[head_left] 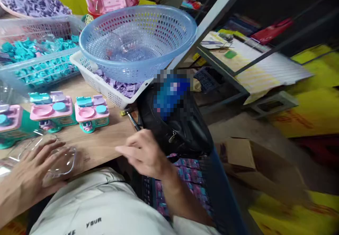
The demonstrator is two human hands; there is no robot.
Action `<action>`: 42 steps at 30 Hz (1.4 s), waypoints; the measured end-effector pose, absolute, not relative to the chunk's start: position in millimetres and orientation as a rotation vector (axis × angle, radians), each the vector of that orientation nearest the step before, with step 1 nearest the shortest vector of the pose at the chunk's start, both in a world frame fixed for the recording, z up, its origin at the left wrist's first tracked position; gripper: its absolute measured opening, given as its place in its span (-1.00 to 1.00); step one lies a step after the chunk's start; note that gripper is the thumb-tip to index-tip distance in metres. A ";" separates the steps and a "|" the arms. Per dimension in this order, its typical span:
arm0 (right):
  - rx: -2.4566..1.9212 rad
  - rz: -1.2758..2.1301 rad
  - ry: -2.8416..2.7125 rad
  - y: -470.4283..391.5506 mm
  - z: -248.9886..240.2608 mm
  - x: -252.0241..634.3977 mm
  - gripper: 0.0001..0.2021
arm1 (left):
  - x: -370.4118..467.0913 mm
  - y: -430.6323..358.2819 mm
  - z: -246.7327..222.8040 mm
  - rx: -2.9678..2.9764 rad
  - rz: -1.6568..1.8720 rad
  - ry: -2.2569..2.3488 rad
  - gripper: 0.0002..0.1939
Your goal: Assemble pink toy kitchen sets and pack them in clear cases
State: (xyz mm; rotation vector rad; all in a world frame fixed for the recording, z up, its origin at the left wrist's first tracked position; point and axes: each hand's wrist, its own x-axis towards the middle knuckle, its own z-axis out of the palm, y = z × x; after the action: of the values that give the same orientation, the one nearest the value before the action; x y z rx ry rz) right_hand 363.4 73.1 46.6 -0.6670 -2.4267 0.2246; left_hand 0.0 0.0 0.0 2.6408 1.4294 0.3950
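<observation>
My left hand (39, 168) lies with fingers spread over a transparent plastic shell (69, 161) at the front edge of the wooden table (106, 141). My right hand (145, 154) hovers past the table's front edge, beside a black bag (180, 132). Its forefinger points left, the other fingers are loosely bent, and I see nothing in them. Behind my left hand stand three pink-and-teal toy kitchen units: one at the left edge (16, 124), a middle one (53, 109) and a right one (91, 113).
A blue perforated basin (137, 67) sits on a white basket (106, 88) of purple parts. Left of it is a translucent crate (39, 64) of teal parts. A hammer (132, 119) lies by the bag. Below, packed toys (189, 175) fill a crate; a cardboard box (241, 154) stands right.
</observation>
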 end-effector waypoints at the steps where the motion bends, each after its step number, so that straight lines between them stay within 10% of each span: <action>1: -0.659 0.265 -2.435 75.6 29.5 346.8 -0.75 | 1.9 0.4 -2.4 2.652 0.394 1.444 -0.26; 6: -0.597 0.578 -2.356 76.6 -19.2 286.8 -0.67 | 14.1 -0.4 4.6 2.529 0.465 1.493 -0.45; 16: -0.561 0.794 -2.229 69.3 -20.7 276.1 0.46 | 65.4 9.7 25.6 1.303 1.296 1.158 -0.24; 26: -0.490 0.409 -2.243 66.9 -38.3 283.4 0.32 | 87.3 17.9 10.8 0.907 0.972 0.954 -0.30; 42: -0.646 0.913 -2.099 68.7 -51.7 287.8 0.11 | 88.7 25.4 -26.5 0.496 0.995 0.711 -0.36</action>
State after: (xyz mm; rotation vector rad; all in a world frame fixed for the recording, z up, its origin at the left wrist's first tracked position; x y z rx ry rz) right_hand 287.8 68.7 -51.7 -0.6460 -2.0988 0.9130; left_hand 88.7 25.4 -26.5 0.4956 0.7108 0.9948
